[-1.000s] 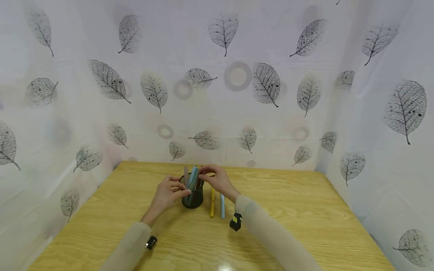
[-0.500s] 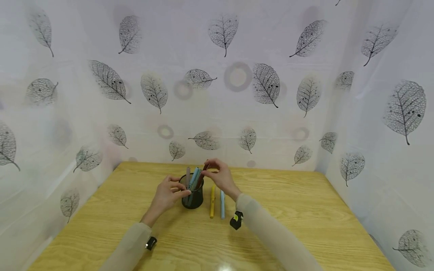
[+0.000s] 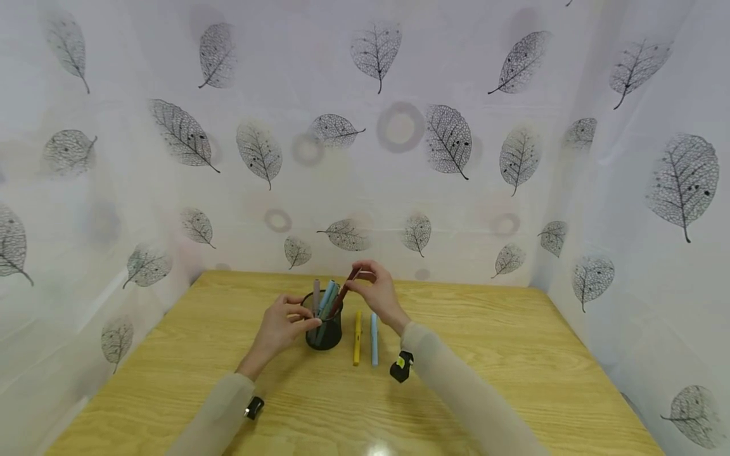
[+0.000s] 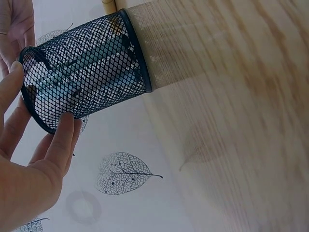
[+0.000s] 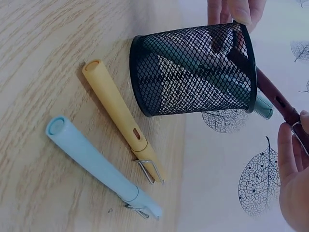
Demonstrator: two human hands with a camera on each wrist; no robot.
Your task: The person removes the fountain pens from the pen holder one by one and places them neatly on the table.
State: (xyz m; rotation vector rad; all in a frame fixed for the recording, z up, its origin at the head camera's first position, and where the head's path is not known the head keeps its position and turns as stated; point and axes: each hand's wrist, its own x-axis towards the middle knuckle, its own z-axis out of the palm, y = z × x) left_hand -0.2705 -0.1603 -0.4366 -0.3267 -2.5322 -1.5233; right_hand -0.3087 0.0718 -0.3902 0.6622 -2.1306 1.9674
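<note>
A black mesh pen holder (image 3: pixel 326 338) stands on the wooden table. My left hand (image 3: pixel 281 327) holds it near the rim, thumb and fingers spread around its side. Pinched by the cap end in my right hand (image 3: pixel 381 300) is a dark red pen (image 5: pixel 275 95), slanting out over the rim with its lower end still inside the mesh. A light blue pen (image 3: pixel 327 294), a greyish-pink pen (image 3: pixel 316 291) and a green pen (image 5: pixel 262 107) lean inside the holder. To its right, a yellow pen (image 5: pixel 114 104) and a pale blue pen (image 5: pixel 92 157) lie side by side.
The wooden table (image 3: pixel 485 367) reaches back to a pale curtain (image 3: pixel 365 183) printed with leaves, which also hangs along both sides. A black wrist camera (image 3: pixel 402 367) sits by the right sleeve, another (image 3: pixel 254 408) by the left.
My right hand has moved up and to the right, drawing the dark red pen partly out of the holder. The left hand stays on the rim.
</note>
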